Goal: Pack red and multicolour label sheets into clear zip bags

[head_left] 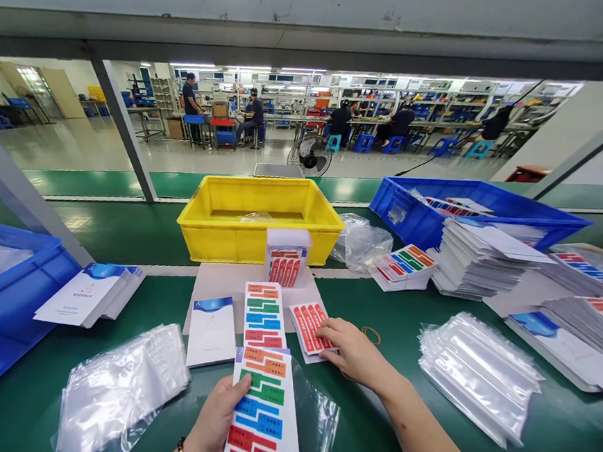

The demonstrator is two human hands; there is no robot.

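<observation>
My left hand (215, 417) grips a sticker sheet (267, 417) printed with orange, green, blue and red labels, thumb on top; another sheet edge shows beneath it. A clear plastic bag (319, 412) lies by its right side. My right hand (358, 354) rests its fingers on a small stack of red sticker cards (306, 323); whether it pinches one is hard to make out. Just beyond the held sheet lies a stack of multicoloured sticker sheets (263, 312). Left of that sits a white booklet with a blue top (210, 334).
A yellow bin (261, 239) stands behind, with upright red cards (286, 265) before it. Blue bins (409, 207) flank the bench. Clear bags (121, 393) lie left, more bags (477, 372) right. Paper stacks (481, 257) crowd the right; booklets (88, 295) lie left. A rubber band (373, 333) lies near my right hand.
</observation>
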